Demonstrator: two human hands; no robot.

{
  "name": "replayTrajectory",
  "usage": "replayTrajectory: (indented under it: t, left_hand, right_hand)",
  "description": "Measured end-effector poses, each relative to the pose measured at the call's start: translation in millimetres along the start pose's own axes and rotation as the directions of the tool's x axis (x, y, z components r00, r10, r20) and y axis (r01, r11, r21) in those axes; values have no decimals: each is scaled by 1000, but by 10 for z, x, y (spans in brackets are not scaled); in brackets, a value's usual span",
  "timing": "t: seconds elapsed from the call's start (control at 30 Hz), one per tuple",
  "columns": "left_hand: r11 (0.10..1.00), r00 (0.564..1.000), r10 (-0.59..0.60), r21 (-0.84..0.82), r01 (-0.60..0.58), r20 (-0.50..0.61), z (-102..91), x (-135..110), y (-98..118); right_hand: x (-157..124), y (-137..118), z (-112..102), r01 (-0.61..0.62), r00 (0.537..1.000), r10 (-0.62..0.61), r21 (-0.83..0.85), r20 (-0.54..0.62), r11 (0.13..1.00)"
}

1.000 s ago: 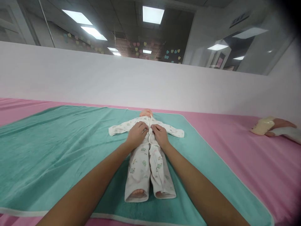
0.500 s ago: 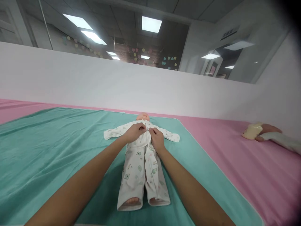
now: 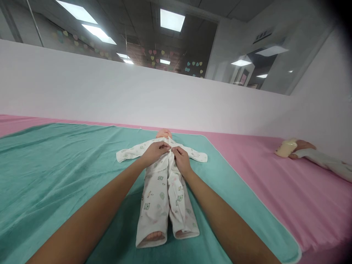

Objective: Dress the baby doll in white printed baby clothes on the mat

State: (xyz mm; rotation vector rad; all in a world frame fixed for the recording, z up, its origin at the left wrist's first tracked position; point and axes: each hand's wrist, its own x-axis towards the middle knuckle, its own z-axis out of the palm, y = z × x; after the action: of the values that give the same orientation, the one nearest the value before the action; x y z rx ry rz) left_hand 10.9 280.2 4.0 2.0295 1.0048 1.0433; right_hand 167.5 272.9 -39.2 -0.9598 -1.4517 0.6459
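Note:
A baby doll (image 3: 164, 133) lies on its back on a teal towel (image 3: 68, 172), dressed in a white printed sleepsuit (image 3: 161, 194) with its arms spread and its feet showing at the leg openings. My left hand (image 3: 154, 153) and my right hand (image 3: 180, 160) rest on the doll's chest. Both pinch the front edges of the sleepsuit where they meet, just below the doll's chin. The fingertips are closed on the fabric and nearly touch each other.
The towel covers a pink sheet (image 3: 275, 183) on a wide surface backed by a low white wall (image 3: 137, 91). At the far right another person's hand (image 3: 301, 148) holds a cream baby bottle (image 3: 286, 148) on the sheet.
Both hands have crept up the sleepsuit's front from the belly to the upper chest near the collar. The view has drifted slightly, and the person's hand with the bottle sits further left.

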Motion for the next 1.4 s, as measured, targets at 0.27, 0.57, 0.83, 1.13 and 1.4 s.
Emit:
replayTrajectory:
  t: [0.27,0.57,0.83,1.13,1.4]
  left_hand:
    - [994,999,-34,-103,38,42,-56,-23,-3]
    - [991,995,-92,-99,95,36,-44,-21,28]
    - [988,992,-122,-88,125,39,-50,-14,50]
    - [995,992,-97,-19,98,76,-84,-36,22]
    - [995,995,-66,75,60,73,-51,-36,22]
  right_hand:
    - [-6,39,-2,-27,1000,27,30,-1,999]
    - [11,70,-14,-16,1000,15,55,24,998]
    - [14,87,1,-50,997,43,109,62,993]
    - [-27,10,-2,-65,993,65,-7,95,998]
    - [-28,12,10,-15,996,25,-111,87,994]
